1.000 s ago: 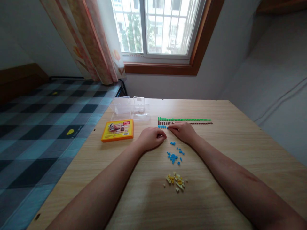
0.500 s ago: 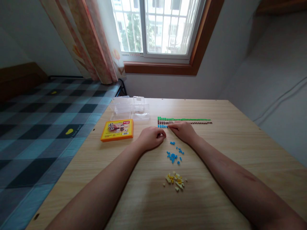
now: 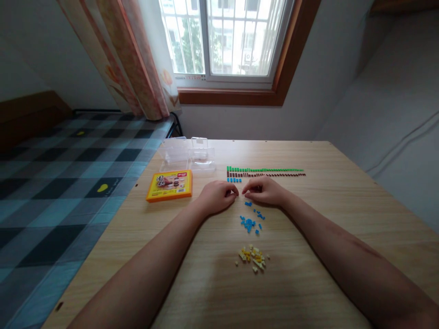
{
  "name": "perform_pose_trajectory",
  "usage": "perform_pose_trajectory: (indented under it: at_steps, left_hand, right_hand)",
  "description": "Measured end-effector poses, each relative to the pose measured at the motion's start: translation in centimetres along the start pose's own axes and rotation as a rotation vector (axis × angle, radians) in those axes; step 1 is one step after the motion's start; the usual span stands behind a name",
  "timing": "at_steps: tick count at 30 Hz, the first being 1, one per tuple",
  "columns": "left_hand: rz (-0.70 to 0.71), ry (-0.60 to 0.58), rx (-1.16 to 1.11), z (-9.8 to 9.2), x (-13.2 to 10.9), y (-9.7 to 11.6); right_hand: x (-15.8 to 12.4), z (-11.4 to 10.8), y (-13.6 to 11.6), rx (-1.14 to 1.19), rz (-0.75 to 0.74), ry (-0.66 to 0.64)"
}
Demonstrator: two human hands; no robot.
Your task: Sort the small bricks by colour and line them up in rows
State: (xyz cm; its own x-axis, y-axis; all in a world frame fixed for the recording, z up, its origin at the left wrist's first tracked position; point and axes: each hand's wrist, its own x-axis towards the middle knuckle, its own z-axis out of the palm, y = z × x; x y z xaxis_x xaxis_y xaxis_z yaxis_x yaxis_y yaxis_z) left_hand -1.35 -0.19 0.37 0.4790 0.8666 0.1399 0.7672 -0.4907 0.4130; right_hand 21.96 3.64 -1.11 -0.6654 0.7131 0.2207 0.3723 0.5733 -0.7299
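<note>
My left hand (image 3: 218, 197) rests on the table with its fingers curled, left of the blue pieces; whether it holds anything is hidden. My right hand (image 3: 263, 190) is just above the loose blue pieces (image 3: 248, 224), its fingers bent and slightly apart, with nothing visible between them. Beyond the hands lie a long green row (image 3: 262, 170), a brown row (image 3: 267, 175) and a short blue row (image 3: 234, 180) at the left end. A pile of yellow and cream pieces (image 3: 253, 257) sits nearer to me.
An orange-yellow box (image 3: 169, 185) lies left of my left hand. Behind it stand open clear plastic cases (image 3: 188, 156). A bed with a checked cover (image 3: 68, 183) is beside the table (image 3: 206, 283), and a window is behind.
My right hand has drawn back from the end of the short blue row toward the loose blue pieces. My left hand has stayed nearly in place. The view has shifted slightly.
</note>
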Motion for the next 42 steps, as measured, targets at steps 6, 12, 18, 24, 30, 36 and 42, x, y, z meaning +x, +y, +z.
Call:
perform_pose_trajectory:
  at_steps: [6, 12, 18, 24, 30, 36, 42]
  left_hand:
    - [-0.008, -0.008, -0.002, -0.2, 0.1, 0.2]
    - [0.007, 0.005, 0.007, 0.0, 0.0, 0.0]
    - [0.012, 0.011, 0.018, 0.1, 0.0, -0.1]
    - [0.023, 0.016, 0.015, 0.1, 0.0, -0.1]
    - [0.014, 0.007, 0.026, -0.1, 0.0, 0.1]
    - [0.02, 0.004, 0.031, -0.1, 0.0, 0.0]
    - [0.01, 0.004, 0.026, -0.1, 0.0, 0.0]
  right_hand:
    - [-0.1, -0.5, -0.7, 0.009, 0.056, -0.103]
    - [0.3, 0.7, -1.1, -0.202, 0.082, 0.053]
    - [0.8, 1.8, -0.6, -0.374, 0.198, 0.361]
    - [0.5, 0.6, 0.0, -0.281, 0.072, 0.306]
    - [0.4, 0.4, -0.2, -0.398, 0.075, 0.247]
    - [0.7, 0.8, 0.0, -0.461, 0.133, 0.279]
    - [0.8, 0.9, 0.3, -0.437, 0.135, 0.293]
